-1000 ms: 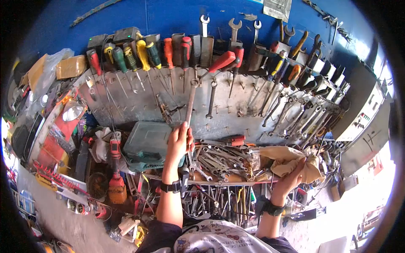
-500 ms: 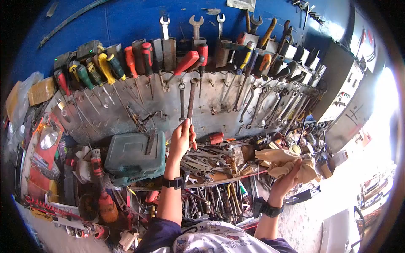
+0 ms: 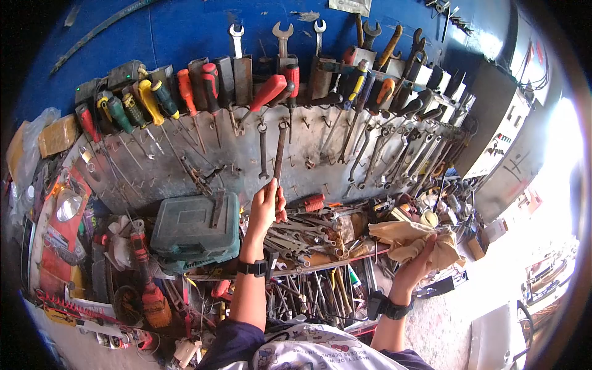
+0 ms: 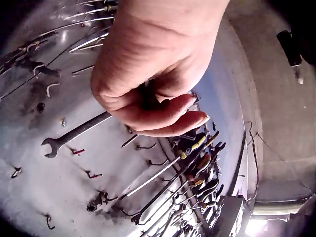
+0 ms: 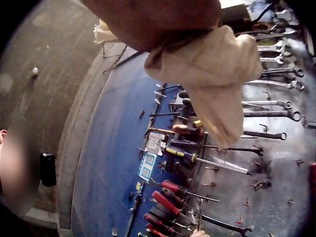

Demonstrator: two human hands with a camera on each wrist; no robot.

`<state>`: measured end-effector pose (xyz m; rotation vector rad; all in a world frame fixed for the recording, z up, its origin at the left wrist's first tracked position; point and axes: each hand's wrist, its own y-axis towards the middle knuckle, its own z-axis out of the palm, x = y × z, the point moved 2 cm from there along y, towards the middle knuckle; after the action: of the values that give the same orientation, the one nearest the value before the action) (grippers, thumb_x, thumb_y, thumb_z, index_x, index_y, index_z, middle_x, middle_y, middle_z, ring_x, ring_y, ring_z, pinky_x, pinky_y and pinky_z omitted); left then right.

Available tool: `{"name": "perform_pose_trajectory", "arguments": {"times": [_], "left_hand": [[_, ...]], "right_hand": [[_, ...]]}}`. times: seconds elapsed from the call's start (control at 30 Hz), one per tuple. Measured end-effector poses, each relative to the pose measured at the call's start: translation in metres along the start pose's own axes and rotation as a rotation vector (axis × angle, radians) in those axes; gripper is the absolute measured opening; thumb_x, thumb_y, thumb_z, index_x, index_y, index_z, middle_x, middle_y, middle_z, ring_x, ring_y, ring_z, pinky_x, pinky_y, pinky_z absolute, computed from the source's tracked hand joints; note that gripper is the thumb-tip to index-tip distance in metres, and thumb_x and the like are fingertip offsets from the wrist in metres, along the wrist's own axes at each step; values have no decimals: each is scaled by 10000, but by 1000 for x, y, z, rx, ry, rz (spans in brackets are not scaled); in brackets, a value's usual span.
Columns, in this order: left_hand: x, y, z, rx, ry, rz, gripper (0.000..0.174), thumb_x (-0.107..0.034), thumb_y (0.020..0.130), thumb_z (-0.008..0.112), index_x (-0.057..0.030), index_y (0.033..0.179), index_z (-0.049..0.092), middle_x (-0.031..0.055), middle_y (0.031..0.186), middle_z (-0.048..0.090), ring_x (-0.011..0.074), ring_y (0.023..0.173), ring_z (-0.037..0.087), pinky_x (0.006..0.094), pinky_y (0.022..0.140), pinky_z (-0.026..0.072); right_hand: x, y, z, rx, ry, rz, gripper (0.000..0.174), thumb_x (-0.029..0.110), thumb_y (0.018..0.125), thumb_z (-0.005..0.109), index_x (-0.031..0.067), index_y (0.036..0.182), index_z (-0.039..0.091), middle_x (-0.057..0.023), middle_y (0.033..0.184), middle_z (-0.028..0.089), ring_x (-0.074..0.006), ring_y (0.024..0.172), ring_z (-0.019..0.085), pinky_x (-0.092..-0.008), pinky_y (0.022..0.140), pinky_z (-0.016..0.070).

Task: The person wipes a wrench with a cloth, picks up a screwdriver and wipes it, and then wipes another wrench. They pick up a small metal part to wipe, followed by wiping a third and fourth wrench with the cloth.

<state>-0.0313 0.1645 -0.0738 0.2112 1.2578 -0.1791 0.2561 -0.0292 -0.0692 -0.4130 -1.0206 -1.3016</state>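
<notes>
My left hand (image 3: 266,206) grips the lower part of a long, worn wrench (image 3: 280,151), its ring end raised against the metal tool board (image 3: 234,176). Just left of it a darker combination wrench (image 3: 263,154) hangs from a hook, open jaw downward; the left wrist view shows that hanging wrench (image 4: 76,132) partly covered by my left hand (image 4: 153,74). My right hand (image 3: 422,265) holds a crumpled beige cloth (image 3: 407,237) over the right of the bench. In the right wrist view the cloth (image 5: 212,64) droops from my right hand (image 5: 153,19).
Screwdrivers and pliers fill a rack along the board's top, including a red-handled screwdriver (image 3: 268,92). More wrenches (image 3: 425,157) hang at the right. A pile of wrenches (image 3: 296,237) lies on the bench beside a green case (image 3: 194,228). An orange power tool (image 3: 154,302) stands left.
The head view has swung to the right. My left hand has carried the wrench rightward, from left of the hanging wrench to its right. The right hand still holds the cloth.
</notes>
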Motion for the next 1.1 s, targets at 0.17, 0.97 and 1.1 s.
{"name": "perform_pose_trajectory", "arguments": {"times": [0.17,0.97,1.1], "left_hand": [[48,23,-16,-101,-47,-49,473,-477,909,466,-58,701,535,37,570,542,173,512,632,246,440,516],[159,0,-93,-141,415,-289,248,-248,911,520,-5,926,568,66,723,626,119,583,600,248,488,497],[211,12,-98,-124,843,-135,212,-237,801,609,-29,828,639,111,733,666,273,727,645,377,688,498]], "right_hand": [[-2,-1,-5,1,-2,19,392,277,878,612,22,1160,519,-38,1125,550,-99,969,536,-240,809,458],[-4,-20,-6,34,-96,104,444,294,872,613,2,1187,500,-70,1173,533,-129,990,544,-269,827,468],[-13,-16,-10,37,-50,152,439,294,877,605,-4,1183,504,-72,1166,535,-128,982,546,-272,830,468]]}}
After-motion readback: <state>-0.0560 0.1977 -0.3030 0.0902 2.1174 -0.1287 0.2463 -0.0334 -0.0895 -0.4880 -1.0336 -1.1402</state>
